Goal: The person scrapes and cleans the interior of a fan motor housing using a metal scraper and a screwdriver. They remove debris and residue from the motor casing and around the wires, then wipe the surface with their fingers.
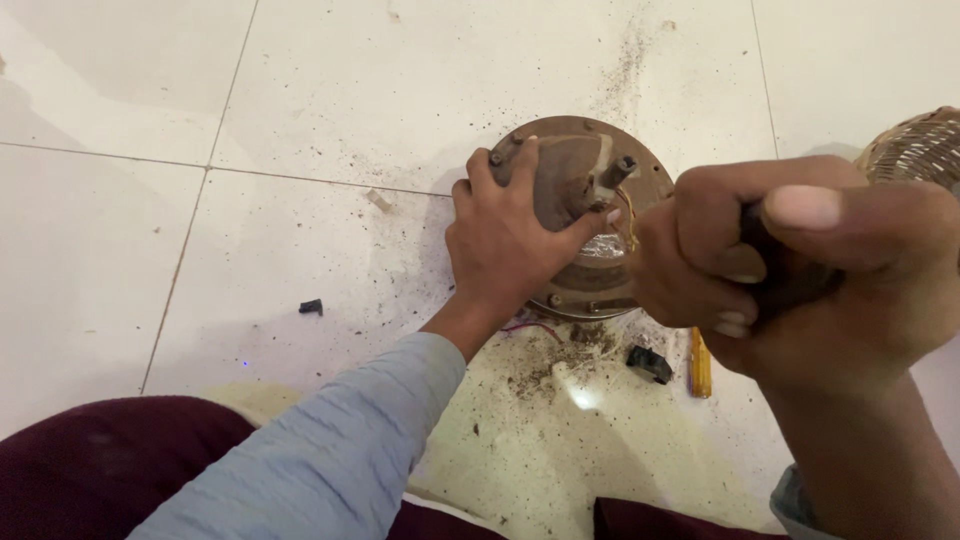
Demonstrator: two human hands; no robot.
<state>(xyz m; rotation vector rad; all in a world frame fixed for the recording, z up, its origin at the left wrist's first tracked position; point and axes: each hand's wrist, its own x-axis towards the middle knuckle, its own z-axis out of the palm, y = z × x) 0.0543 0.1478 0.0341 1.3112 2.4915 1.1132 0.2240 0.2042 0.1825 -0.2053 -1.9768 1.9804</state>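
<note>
White tiled floor (330, 90), gritty w/ dark specks and dust, grout lines crossing. Far left, a small black bit (311, 307) lay alone on a tile. Maroon trouser leg (90, 465) cut off at bottom edge. Left hand (505, 240), grey-blue sleeve, lay spread over a round rusty-brown metal motor housing (590, 215) sitting on the floor at centre; fingers pressed on its domed top, covering approx. half. Stub shaft poking up, thin wires and silvery winding partly seen thru a gap. Debris, a black clip (650, 363) and a yellow-handled tool (699, 365) just below it, tool mostly hidden. Right hand (810, 270), close to the lens and blurred, was fisted tight round a dark handle (790, 280); its working end hidden. Wicker basket (915, 150) cut off at right.
</note>
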